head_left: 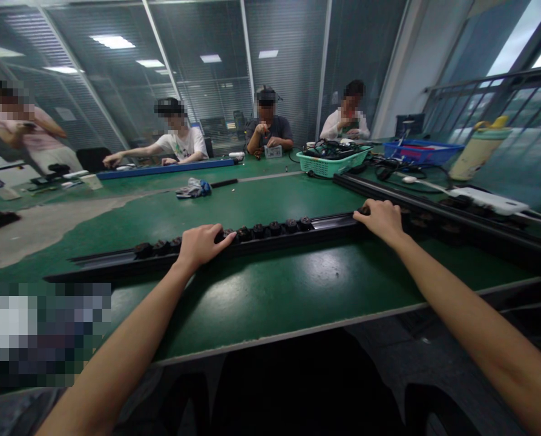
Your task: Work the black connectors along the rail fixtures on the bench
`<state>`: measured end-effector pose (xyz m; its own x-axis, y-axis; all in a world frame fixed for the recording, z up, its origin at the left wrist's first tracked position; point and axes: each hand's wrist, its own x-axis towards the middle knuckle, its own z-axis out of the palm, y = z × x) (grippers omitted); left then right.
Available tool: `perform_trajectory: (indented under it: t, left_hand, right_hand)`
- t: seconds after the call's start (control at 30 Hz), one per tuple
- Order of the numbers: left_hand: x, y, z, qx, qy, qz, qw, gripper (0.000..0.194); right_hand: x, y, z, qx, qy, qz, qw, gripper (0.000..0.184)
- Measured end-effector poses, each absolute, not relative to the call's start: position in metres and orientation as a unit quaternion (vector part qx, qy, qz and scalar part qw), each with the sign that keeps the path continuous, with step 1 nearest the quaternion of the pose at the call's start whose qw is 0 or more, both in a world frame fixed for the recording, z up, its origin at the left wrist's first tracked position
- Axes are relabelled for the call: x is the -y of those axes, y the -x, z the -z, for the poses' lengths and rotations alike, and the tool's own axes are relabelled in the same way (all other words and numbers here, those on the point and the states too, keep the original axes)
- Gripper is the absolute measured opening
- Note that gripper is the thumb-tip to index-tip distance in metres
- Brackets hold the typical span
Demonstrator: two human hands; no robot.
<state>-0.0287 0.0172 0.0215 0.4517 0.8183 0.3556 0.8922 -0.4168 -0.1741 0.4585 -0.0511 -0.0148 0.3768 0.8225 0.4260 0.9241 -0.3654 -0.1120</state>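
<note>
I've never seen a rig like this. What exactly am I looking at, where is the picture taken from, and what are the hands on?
There is no machine here. These are a person's own bare arms, filmed by a camera worn on their head, which looks forward and down, so the arms enter from the bottom of the picture.

The left hand and right hand both rest on a long black rail carrying a row of dark round parts. The rail lies on a green workbench. Farther off are a green plastic basket of black cables and a blue crate. A person in a grey shirt sits across the bench.
</note>
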Motion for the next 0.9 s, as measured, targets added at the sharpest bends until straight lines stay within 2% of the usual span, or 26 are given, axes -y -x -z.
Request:
perform_trajectory:
  t: [0.9]
  left_hand:
    - [-0.017, 0.028, -0.022, 0.512, 0.833, 0.102, 0.181, 0.066]
  right_hand:
    - [0.05, -0.483, 0.015, 0.509, 0.839, 0.129, 0.142, 0.04]
